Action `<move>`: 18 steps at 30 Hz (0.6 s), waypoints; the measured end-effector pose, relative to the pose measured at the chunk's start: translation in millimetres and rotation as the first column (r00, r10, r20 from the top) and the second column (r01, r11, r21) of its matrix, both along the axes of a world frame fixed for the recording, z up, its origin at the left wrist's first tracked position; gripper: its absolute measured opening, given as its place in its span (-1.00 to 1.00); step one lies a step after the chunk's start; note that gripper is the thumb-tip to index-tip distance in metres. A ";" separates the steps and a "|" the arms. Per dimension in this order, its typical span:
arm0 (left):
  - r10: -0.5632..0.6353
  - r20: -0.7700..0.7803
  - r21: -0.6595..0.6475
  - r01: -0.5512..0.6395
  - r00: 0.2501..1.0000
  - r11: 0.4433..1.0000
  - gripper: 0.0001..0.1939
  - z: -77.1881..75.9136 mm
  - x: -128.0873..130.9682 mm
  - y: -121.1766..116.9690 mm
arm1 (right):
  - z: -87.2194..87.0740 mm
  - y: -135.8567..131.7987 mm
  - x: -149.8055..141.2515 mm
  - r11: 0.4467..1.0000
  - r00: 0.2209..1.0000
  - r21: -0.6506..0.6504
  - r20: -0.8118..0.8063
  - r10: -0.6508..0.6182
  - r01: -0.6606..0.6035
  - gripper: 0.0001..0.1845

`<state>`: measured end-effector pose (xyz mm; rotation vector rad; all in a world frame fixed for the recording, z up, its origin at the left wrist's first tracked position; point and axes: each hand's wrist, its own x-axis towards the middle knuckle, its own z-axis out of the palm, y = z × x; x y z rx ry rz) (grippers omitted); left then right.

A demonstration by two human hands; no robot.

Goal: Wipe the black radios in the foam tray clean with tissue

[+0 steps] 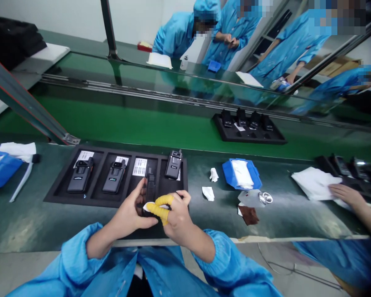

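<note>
My left hand [130, 212] grips a black handheld radio [150, 186] on edge, just in front of a black tray [58, 190]. My right hand [175, 214], with yellow finger cots on two fingers, pinches a small white wipe [149, 206] against the radio's lower end. The tray has several slots. Two radios [80, 175] [114, 176] lie flat in the left slots, and a third [173, 164] stands at the right end. A white label sheet [139, 166] lies in the slot behind my hands.
Crumpled wipes [208, 192], a blue box of wipes [241, 173], a brown cloth [249, 215] and a small metal piece [265, 198] lie to the right. A co-worker's hand [348, 194] rests by white sheets. Another loaded tray [247, 128] sits on the green belt. Several people in blue stand beyond.
</note>
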<state>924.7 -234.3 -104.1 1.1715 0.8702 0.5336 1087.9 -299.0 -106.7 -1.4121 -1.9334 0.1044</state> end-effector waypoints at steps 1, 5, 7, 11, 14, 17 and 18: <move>0.007 -0.001 0.001 -0.007 1.000 1.000 0.26 1.0 -0.5 0.3 | 1.9 -1.1 0.8 0.999 0.999 -0.026 -0.026 0.032 -0.033 -0.50; 0.042 0.041 -0.040 -0.040 0.998 0.998 0.28 4.0 -2.2 1.6 | 0.7 -7.4 13.4 0.999 0.978 -0.031 -0.206 0.030 -0.037 -0.60; 0.058 0.062 -0.062 -0.054 0.996 0.997 0.29 3.4 -2.4 2.2 | -6.9 -10.6 24.7 0.997 0.959 -0.034 -0.272 -0.078 0.072 -0.64; 0.085 0.091 -0.097 -0.076 0.992 0.992 0.30 -1.0 -1.6 3.6 | -26.6 -20.1 47.8 0.964 0.927 -0.118 -0.270 -0.260 0.236 -0.70; 0.084 0.106 -0.123 -0.071 0.991 0.990 0.31 -2.6 -0.4 5.0 | -37.3 -30.8 60.4 0.930 0.900 -0.183 -0.251 -0.357 0.318 -0.73; 0.073 0.107 -0.131 -0.059 0.991 0.990 0.32 -1.3 0.8 6.4 | -46.1 -42.8 69.9 0.880 0.865 -0.207 -0.191 -0.464 0.427 -0.71; 0.073 0.106 -0.132 -0.059 0.992 0.989 0.32 -0.9 1.1 6.8 | -49.7 -47.2 73.3 0.859 0.852 -0.196 -0.151 -0.502 0.472 -0.70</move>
